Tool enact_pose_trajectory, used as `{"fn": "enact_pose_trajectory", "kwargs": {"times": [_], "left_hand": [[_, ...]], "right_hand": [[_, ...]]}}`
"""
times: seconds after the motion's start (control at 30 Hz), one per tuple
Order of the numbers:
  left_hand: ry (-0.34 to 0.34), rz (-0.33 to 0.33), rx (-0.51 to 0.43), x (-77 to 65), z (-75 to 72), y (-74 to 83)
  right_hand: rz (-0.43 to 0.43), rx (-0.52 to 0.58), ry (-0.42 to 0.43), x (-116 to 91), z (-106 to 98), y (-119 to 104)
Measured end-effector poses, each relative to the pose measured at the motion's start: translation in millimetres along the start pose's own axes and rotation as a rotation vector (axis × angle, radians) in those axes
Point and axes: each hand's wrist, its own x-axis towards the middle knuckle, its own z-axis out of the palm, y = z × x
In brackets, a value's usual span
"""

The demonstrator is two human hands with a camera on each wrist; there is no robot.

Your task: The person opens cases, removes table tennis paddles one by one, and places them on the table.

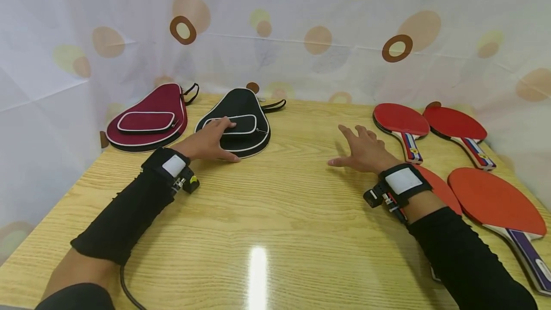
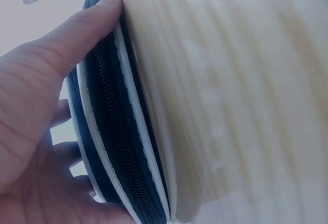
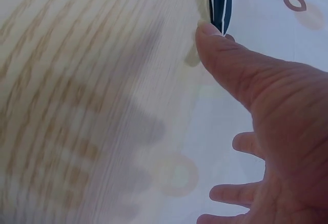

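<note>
My left hand (image 1: 209, 141) is over the near left part of a black table tennis racket case (image 1: 236, 97), its fingers spread above the front pocket and the thumb by the near edge. In the left wrist view, the thumb (image 2: 77, 37) lies along the case's zipped side (image 2: 123, 131), with the other fingers beyond it; firm contact cannot be made out. White piping edges this case, and a strap sticks out at its right. My right hand (image 1: 363, 149) hovers over the table with fingers apart, holding nothing, left of the red table tennis rackets (image 1: 400, 117).
A maroon racket case (image 1: 159, 102) lies left of the black one. More rackets are at the right: one red (image 1: 456, 123), one orange-red (image 1: 495, 197), and another (image 1: 436, 188) partly hidden under my right forearm. A patterned curtain (image 1: 284, 23) hangs behind the wooden table (image 1: 275, 214).
</note>
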Motion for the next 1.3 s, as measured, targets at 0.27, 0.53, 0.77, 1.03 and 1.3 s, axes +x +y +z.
{"fn": "enact_pose_trajectory", "kwargs": {"times": [0.27, 0.53, 0.77, 1.03, 1.3], "left_hand": [[-0.002, -0.026, -0.003, -6.4, -3.8, -12.9], [0.004, -0.028, -0.021, -10.9, -8.2, -17.8], [0.001, -0.038, -0.028, -12.6, -10.7, -20.2], [0.001, -0.061, -0.026, -11.8, -9.0, -21.4], [-0.006, -0.098, 0.029, -15.1, -7.2, -20.3]], "right_hand": [[-0.003, 0.000, 0.001, -0.2, 1.9, 5.9], [-0.004, -0.001, 0.015, -3.0, 2.9, 9.6], [-0.010, -0.002, 0.036, -5.6, 0.4, 11.7], [-0.020, 0.005, 0.049, -9.3, -0.3, 12.3], [-0.074, 0.013, 0.132, -15.5, -6.3, 18.0]]}}
